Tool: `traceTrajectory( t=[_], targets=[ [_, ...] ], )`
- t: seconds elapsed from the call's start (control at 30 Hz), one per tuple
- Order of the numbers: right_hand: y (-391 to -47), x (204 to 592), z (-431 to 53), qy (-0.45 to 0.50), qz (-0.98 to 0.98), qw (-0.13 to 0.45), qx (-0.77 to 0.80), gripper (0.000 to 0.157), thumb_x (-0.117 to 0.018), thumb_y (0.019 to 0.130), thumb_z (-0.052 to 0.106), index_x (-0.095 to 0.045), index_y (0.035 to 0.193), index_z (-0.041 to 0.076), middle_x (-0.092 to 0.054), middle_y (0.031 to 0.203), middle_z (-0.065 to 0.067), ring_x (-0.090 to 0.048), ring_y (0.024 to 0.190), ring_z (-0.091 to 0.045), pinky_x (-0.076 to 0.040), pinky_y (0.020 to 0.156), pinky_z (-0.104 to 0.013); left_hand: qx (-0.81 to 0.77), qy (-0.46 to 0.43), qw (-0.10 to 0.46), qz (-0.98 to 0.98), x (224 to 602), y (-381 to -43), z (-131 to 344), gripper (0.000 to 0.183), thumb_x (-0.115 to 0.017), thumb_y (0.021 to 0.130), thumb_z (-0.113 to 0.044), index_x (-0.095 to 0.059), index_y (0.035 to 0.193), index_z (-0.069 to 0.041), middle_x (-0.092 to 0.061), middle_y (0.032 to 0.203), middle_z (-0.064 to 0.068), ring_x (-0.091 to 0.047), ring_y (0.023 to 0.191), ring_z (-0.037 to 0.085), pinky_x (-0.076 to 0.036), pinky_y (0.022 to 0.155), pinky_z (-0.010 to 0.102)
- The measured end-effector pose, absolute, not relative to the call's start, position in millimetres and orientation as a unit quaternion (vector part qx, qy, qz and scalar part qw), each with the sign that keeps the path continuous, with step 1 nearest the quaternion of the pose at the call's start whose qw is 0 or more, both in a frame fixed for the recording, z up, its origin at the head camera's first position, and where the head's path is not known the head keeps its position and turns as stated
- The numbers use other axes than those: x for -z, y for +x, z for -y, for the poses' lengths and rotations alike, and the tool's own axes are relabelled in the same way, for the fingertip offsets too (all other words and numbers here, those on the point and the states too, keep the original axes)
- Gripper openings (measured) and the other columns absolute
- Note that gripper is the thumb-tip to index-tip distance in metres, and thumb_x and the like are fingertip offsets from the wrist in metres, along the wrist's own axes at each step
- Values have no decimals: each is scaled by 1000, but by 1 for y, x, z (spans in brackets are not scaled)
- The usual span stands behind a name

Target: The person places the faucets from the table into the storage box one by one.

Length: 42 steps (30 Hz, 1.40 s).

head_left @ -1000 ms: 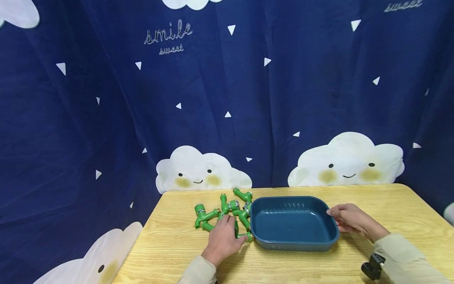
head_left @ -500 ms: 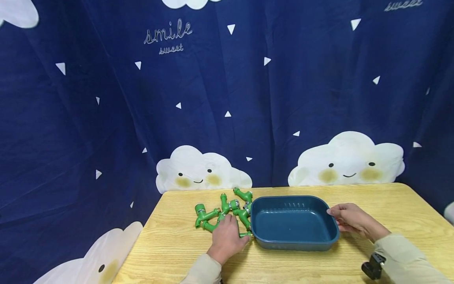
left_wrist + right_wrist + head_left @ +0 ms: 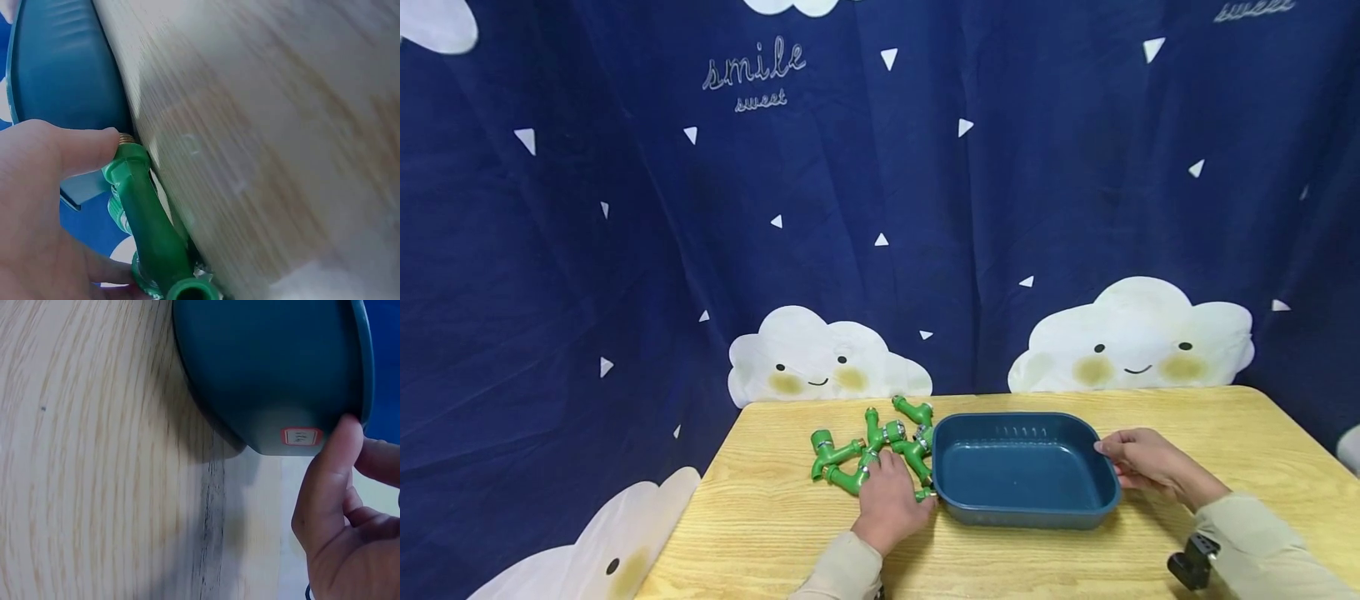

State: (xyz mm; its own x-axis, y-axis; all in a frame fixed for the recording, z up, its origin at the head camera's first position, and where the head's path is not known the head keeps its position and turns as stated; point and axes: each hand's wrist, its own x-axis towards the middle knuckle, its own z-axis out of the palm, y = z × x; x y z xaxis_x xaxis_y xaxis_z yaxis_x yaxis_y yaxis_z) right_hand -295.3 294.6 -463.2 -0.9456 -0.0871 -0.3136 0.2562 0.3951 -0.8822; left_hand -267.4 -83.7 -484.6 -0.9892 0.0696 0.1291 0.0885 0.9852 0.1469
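Several green plastic taps [image 3: 837, 454] with threaded ends lie in a cluster left of a dark blue plastic basin [image 3: 1026, 518]. My left hand [image 3: 891, 502] is over the nearest tap. In the left wrist view, the thumb presses on the threaded end of this tap [image 3: 153, 225] and the fingers curl at its other end; it lies low over the table beside the basin wall. My right hand [image 3: 1157, 468] holds the basin's right rim, with the thumb [image 3: 340, 447] against the outer wall in the right wrist view. Part of the gripped tap is hidden under my left hand in the head view.
The wooden table [image 3: 760, 533] ends at a navy curtain [image 3: 880, 167] printed with clouds and triangles. A small label [image 3: 301, 436] is stuck on the basin's outer wall. A black device [image 3: 1192, 562] sits at the right wrist.
My left hand has slid a little to the right with the tap, closer to the basin. The basin and my right hand have shifted very slightly right. The other taps stay about where they were.
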Motion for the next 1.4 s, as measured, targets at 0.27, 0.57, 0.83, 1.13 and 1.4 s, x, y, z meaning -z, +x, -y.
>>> traceTrajectory(
  t=[0.27,0.57,0.83,1.13,1.4],
  targets=[
    [-297,463,-298,54,-819,160,548,32,-49,102,16,-56,117,-12,-63,78,-2,-63,69,-10,-59,63,-26,106,-53,28,993,479,-257,82,90,-79,74,-52,-48,133,8,-48,125,19,-55,110,35,-54,69,46],
    [-295,462,-298,46,-822,157,546,30,-48,102,14,-58,113,-11,-64,78,-2,-64,69,-11,-59,62,-26,121,-36,6,992,482,-253,83,96,-65,79,-67,-43,144,-1,-48,140,24,-53,122,42,-55,82,51],
    [-294,461,-298,44,-820,157,549,29,-48,102,15,-59,112,-10,-63,76,-1,-64,67,-10,-59,61,-25,118,-17,9,993,479,-251,80,88,-72,77,-58,-46,138,1,-51,125,23,-56,112,40,-54,74,52],
    [-296,460,-298,50,-820,160,547,27,-47,102,15,-60,110,-9,-64,77,-1,-65,68,-10,-60,63,-26,82,-10,-25,996,471,-247,80,84,-71,78,-57,-47,137,-1,-50,124,22,-54,108,36,-52,71,53],
    [-298,462,-298,54,-819,162,548,28,-47,103,15,-59,111,-9,-64,79,-2,-64,69,-11,-60,63,-27,67,-15,-38,997,467,-243,81,93,-71,75,-66,-46,140,-5,-48,136,23,-52,116,39,-52,75,57]
  ],
)
